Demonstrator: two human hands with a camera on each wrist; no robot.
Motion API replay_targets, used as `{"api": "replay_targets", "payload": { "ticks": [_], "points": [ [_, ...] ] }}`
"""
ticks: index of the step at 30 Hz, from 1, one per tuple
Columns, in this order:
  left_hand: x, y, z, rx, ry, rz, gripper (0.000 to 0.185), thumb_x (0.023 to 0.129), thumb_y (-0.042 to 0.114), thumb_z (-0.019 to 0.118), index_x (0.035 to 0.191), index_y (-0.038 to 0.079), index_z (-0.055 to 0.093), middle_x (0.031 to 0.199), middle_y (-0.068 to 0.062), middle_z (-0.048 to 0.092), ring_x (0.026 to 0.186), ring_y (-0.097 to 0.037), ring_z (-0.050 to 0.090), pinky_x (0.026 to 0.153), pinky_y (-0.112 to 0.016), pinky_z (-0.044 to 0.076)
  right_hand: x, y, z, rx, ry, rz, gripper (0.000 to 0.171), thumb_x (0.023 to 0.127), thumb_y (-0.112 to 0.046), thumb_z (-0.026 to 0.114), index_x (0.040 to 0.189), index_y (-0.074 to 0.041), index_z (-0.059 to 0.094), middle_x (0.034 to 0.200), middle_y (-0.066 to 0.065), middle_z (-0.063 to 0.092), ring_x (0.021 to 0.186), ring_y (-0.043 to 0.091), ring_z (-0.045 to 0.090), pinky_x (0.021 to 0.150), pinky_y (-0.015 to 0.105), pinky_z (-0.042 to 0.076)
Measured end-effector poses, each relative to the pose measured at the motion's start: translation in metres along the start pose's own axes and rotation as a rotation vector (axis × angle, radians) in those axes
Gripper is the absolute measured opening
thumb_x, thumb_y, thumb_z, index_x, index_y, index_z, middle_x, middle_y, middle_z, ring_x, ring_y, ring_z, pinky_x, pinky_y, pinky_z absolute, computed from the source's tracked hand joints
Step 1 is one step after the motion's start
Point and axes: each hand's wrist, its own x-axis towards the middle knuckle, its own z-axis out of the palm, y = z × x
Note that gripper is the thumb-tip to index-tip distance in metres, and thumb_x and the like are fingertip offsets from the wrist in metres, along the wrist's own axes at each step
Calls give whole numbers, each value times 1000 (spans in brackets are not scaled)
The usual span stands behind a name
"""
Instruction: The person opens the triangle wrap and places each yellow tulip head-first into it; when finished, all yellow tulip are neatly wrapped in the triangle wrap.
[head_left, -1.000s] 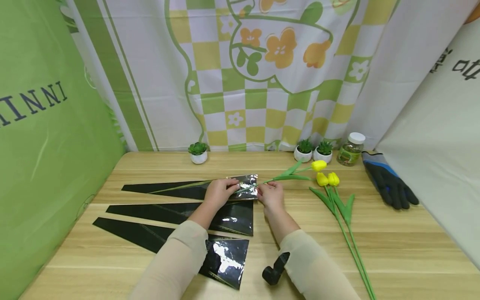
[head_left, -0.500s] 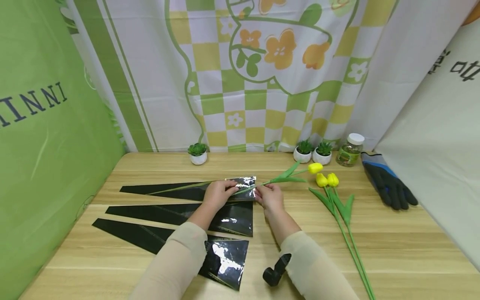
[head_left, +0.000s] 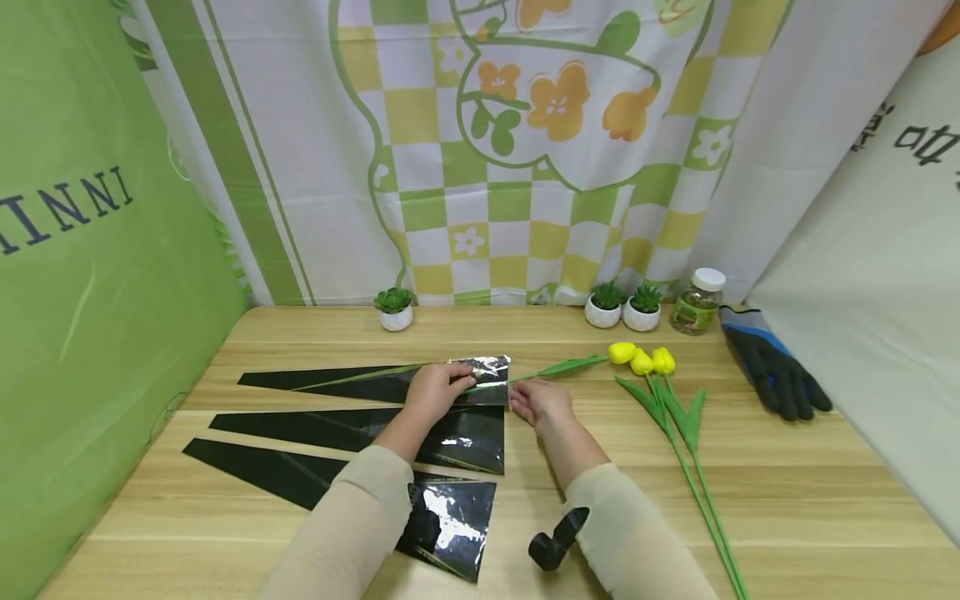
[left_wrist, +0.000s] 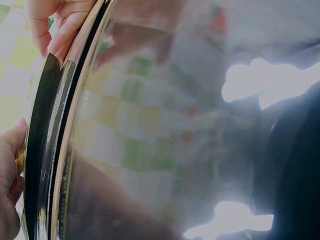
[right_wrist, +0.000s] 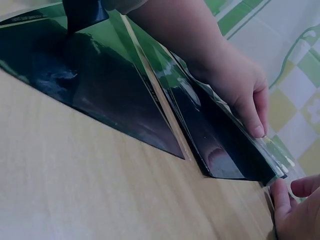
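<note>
- Nearest the person, under the left forearm, lies a black wrapping sleeve with a glossy wide end; a second black sleeve lies just beyond it, still short of the hands.
- The left hand rests on the wide end of the third sleeve, its fingers curled over the shiny upper edge and holding it, as the right wrist view shows.
- The right hand, just to the right of the left one, pinches the corner of that same sleeve's open end between thumb and fingertips.
- A yellow tulip has its stem running through the sleeve between the two hands, the bloom lying well to the right of the right hand.
- Two more tulips lie touching that bloom, stems trailing back toward the person.
- Beyond and right: a dark glove, a jar, and small potted plants.
</note>
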Motion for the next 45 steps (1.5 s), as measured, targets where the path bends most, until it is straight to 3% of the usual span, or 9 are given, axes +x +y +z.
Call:
{"api": "replay_targets", "payload": {
  "ticks": [6, 12, 16, 23, 27, 31, 36, 45],
  "points": [
    [-2, -1, -1, 15, -4, -6, 30, 94, 32, 66, 119, 18, 72, 127, -3, 68, 121, -26, 62, 105, -45, 49, -3, 1, -5, -63, -46, -4, 44, 96, 3, 51, 139, 11, 45, 97, 12, 64, 73, 7, 65, 70, 17, 59],
    [-4, -1, -3, 16, -10, -16, 30, 94, 32, 65, 120, 18, 72, 127, -4, 68, 122, -26, 62, 106, -45, 48, -7, -10, -20, -249, -90, -96, 43, 99, -7, 52, 138, 9, 44, 111, 19, 64, 78, 8, 64, 69, 18, 58],
    [-5, -1, -4, 17, -10, -17, 29, 95, 31, 64, 120, 18, 72, 126, -5, 69, 121, -26, 62, 105, -45, 49, -4, -25, -33, -493, -83, -256, 39, 99, -14, 55, 132, 6, 52, 111, 19, 65, 82, 11, 63, 72, 22, 57],
    [-6, -2, -4, 17, -10, -23, 29, 95, 31, 64, 119, 18, 73, 126, -5, 69, 121, -26, 62, 105, -44, 49, 8, -47, -57, -1023, -65, -572, 36, 98, -20, 58, 130, -2, 60, 127, 19, 62, 118, 34, 57, 100, 47, 48],
    [-6, -2, -4, 17, -7, -24, 28, 95, 31, 64, 119, 18, 73, 126, -6, 69, 121, -26, 62, 105, -44, 49, 16, -53, -65, -1262, -116, -646, 37, 98, -19, 60, 131, -5, 60, 135, 20, 58, 129, 39, 50, 108, 54, 42],
    [-6, -2, -3, 15, -7, -22, 29, 95, 32, 65, 119, 19, 72, 127, -5, 68, 122, -26, 62, 106, -44, 48, 25, -55, -71, -1418, -153, -691, 37, 96, -20, 62, 130, -5, 61, 138, 23, 55, 133, 43, 45, 111, 57, 38],
    [-4, -2, -1, 12, -13, -22, 30, 95, 33, 64, 120, 19, 72, 128, -4, 68, 123, -26, 61, 106, -44, 48, 34, -56, -76, -1540, -160, -737, 40, 95, -22, 65, 129, -3, 62, 136, 22, 58, 132, 43, 46, 111, 57, 38],
    [-1, 0, 0, 16, -9, -5, 30, 95, 33, 64, 120, 19, 72, 127, -4, 68, 122, -25, 62, 106, -44, 48, 40, -60, -78, -1624, -192, -737, 36, 93, -21, 67, 126, -5, 65, 129, 19, 63, 126, 42, 51, 107, 57, 41]
  ]
}}
